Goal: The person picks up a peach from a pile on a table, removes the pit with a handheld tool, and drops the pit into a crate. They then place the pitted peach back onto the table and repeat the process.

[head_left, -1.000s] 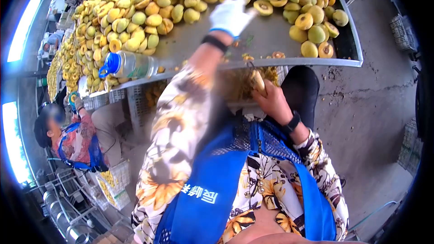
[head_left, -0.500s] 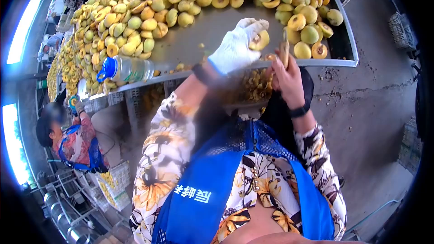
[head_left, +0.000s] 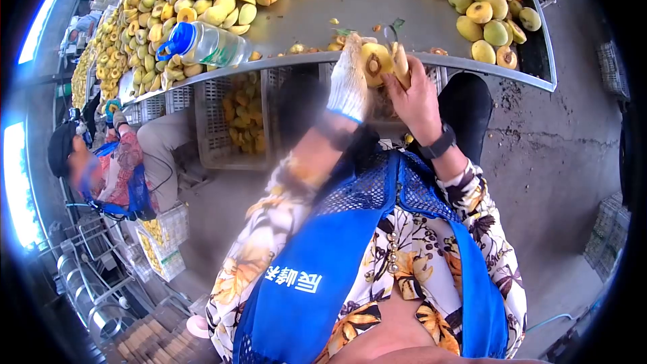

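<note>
My left hand (head_left: pixel 348 84), in a white knitted glove, is closed around a yellow peach half (head_left: pixel 379 58). The cut face with its brown pit shows toward my right. Bare-skinned, my right hand (head_left: pixel 419 100) grips a pitting tool by its wooden handle (head_left: pixel 401 65), and a thin metal loop sticks up from the far end. Its thumb lies against or very close to the fruit's edge; contact is hard to tell. Both hands are together at the near edge of the metal table (head_left: pixel 310 25), with fruit scraps and bits of leaf just beyond them.
Many peach halves (head_left: pixel 222 10) are heaped on the table's left and far side, more (head_left: pixel 495 23) at right. A blue-capped bottle (head_left: pixel 216 46) lies near the edge. Beneath stands a crate (head_left: pixel 236 160) holding fruit pieces. A co-worker (head_left: pixel 114 162) sits at left.
My left hand has drawn back toward me with the peach half, which now sits beside the tool in my right hand. The camera view has shifted, showing more of the crate under the table.
</note>
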A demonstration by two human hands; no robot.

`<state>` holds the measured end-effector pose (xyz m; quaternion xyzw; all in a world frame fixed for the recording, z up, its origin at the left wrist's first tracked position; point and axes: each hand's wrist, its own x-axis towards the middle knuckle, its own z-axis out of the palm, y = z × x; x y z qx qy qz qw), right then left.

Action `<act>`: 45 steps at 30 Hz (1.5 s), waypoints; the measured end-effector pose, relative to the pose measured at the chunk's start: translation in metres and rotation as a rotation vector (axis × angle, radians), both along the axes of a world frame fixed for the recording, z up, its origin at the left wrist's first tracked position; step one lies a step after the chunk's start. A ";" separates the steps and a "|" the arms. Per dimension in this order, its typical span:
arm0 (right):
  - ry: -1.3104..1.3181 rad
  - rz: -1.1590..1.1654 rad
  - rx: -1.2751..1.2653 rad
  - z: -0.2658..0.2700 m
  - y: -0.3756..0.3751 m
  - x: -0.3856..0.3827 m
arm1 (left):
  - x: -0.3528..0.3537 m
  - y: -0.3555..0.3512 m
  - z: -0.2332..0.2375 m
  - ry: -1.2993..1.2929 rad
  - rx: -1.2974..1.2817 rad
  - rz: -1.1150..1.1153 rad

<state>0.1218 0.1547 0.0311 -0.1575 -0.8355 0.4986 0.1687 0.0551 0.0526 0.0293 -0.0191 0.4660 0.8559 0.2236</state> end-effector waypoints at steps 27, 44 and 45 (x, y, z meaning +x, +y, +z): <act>-0.112 0.331 0.012 -0.010 -0.021 0.043 | -0.012 -0.023 -0.001 0.116 -0.175 -0.265; -0.347 0.274 -0.790 -0.009 -0.046 0.034 | -0.011 -0.008 -0.015 -0.048 -0.110 -0.088; -0.360 0.275 -0.806 -0.009 -0.045 0.034 | -0.011 -0.007 -0.018 0.055 -0.167 -0.045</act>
